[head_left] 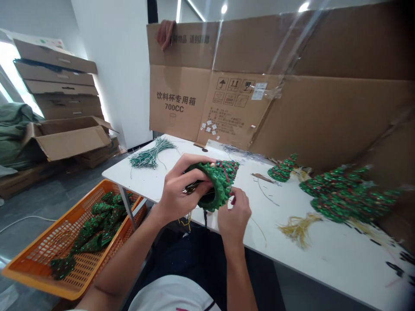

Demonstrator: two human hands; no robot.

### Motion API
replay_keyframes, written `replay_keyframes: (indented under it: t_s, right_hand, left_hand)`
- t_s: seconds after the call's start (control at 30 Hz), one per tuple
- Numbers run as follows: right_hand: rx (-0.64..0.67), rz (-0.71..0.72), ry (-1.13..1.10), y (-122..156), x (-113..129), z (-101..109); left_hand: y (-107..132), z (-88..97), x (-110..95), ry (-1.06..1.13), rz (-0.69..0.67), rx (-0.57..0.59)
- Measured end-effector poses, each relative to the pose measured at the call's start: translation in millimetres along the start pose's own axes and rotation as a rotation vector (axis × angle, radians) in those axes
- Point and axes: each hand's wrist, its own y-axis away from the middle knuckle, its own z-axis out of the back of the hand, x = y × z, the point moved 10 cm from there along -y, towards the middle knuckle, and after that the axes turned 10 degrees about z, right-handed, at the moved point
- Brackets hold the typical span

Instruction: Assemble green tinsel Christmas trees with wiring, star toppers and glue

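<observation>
My left hand [180,190] grips a hollow cone-shaped green glitter tree [221,183], tilted on its side with its open base toward me. A dark wire [205,218] hangs from the base, and a small dark metallic item shows inside, too hidden to name. The fingertips of my right hand [234,214] pinch the tree's lower rim. Two more green glitter trees lie on the white table, a small one [282,169] and a larger heap [345,196]. A bundle of green wires [151,153] and a tuft of yellow wires [300,229] lie nearby.
An orange plastic basket [61,276] holding green glitter pieces [97,220] stands on the floor at left. The white table's edge [324,259] runs in front of me. Cardboard sheets [181,99] stand behind the table, with stacked boxes [58,82] at far left.
</observation>
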Motion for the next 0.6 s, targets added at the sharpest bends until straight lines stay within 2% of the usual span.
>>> replay_keyframes:
  t_s: [0.07, 0.13, 0.2, 0.27, 0.33, 0.43, 0.6]
  right_hand:
    - [-0.075, -0.073, -0.091, 1.2, 10.8, 15.8]
    - [-0.084, -0.144, -0.252, 4.4, 26.0, 23.6]
    - [-0.062, -0.366, -0.76, 14.3, 35.3, 14.1]
    - [0.014, -0.521, -1.017, 24.2, 53.2, 5.6]
    - [0.026, -0.597, -1.112, 31.1, 64.5, 6.8]
    - [-0.038, -0.662, -1.141, 38.9, 64.1, 13.5]
    - [-0.085, -0.627, -1.129, 42.1, 61.7, 22.7]
  left_hand:
    - [0.9, -2.6, -0.8, 0.01, 0.002, 0.0]
    - [2.4, -6.5, -2.7, 0.031, 0.001, 0.0]
    - [4.8, -12.0, -5.8, 0.064, 0.0, 0.004]
    - [8.0, -17.8, -9.3, 0.099, 0.004, 0.009]
    - [11.4, -23.6, -13.7, 0.131, 0.009, 0.017]
    - [15.6, -31.3, -20.6, 0.18, 0.015, 0.044]
    - [17.9, -39.2, -18.8, 0.292, 0.094, 0.097]
